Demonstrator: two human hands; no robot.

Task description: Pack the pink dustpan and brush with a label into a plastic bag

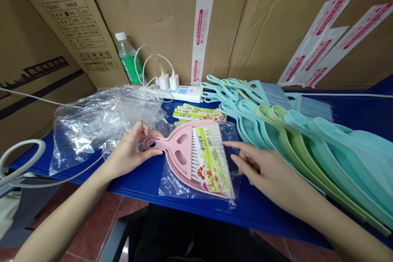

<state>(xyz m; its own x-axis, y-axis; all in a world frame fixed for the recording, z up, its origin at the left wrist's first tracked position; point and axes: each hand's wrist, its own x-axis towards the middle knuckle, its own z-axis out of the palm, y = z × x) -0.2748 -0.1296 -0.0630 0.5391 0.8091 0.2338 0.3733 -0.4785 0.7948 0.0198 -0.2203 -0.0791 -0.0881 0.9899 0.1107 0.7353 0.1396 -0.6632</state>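
A pink dustpan [181, 150] with a small brush and a yellow-green label card [211, 159] lies on a clear plastic bag [172, 184] on the blue table [144, 180]. My left hand [132, 151] pinches the dustpan's handle end between thumb and fingers. My right hand [260, 168] rests to the right of the dustpan, its fingers stretched out and touching the bag's right edge beside the brush bristles. It holds nothing.
Several teal and green dustpans [307, 143] are fanned out on the right, with brushes [276, 94] behind. A heap of clear bags [98, 123] lies at left. Label cards [196, 112], a power strip [184, 92] with chargers, a green bottle [129, 59] and cardboard boxes [245, 20] stand behind.
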